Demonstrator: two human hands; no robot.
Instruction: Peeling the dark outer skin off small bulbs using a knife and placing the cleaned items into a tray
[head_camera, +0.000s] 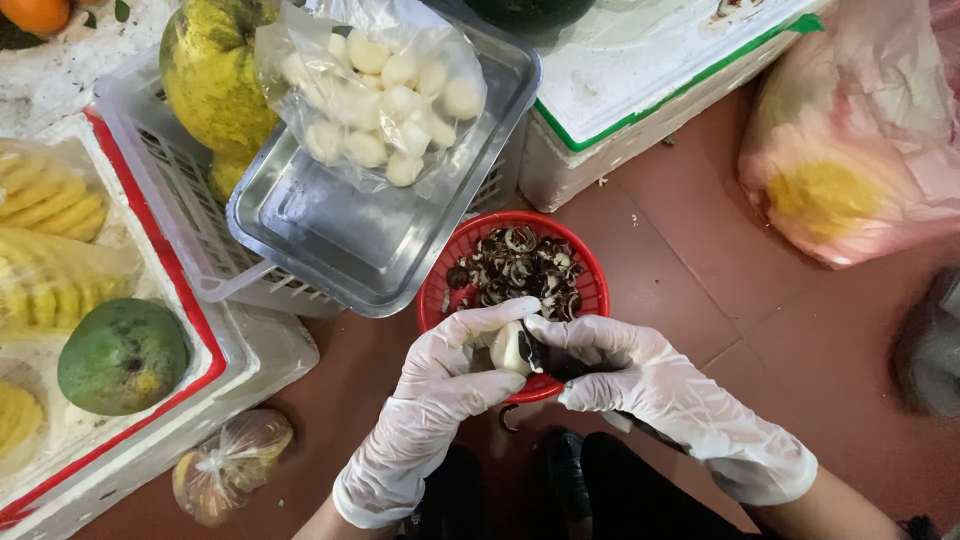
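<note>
Both my hands wear thin white gloves and meet over the near rim of a red mesh basket (590, 290) full of dark peelings (518, 262). My left hand (440, 390) pinches a small, half-peeled white bulb (510, 347) with a strip of dark skin still on it. My right hand (650, 385) grips a dark-handled knife (565, 365), whose blade rests against the bulb. A clear plastic bag of peeled white bulbs (385, 95) lies in a steel tray (330, 235) just beyond the basket.
The steel tray sits on a white slatted crate (180, 200) holding a large yellow-green fruit (210, 75). A red-rimmed foam box (215, 365) at left holds bagged pineapple and a green mango (122, 355). A green-edged foam box (640, 90) and a pink bag (860, 150) stand at right on the reddish floor.
</note>
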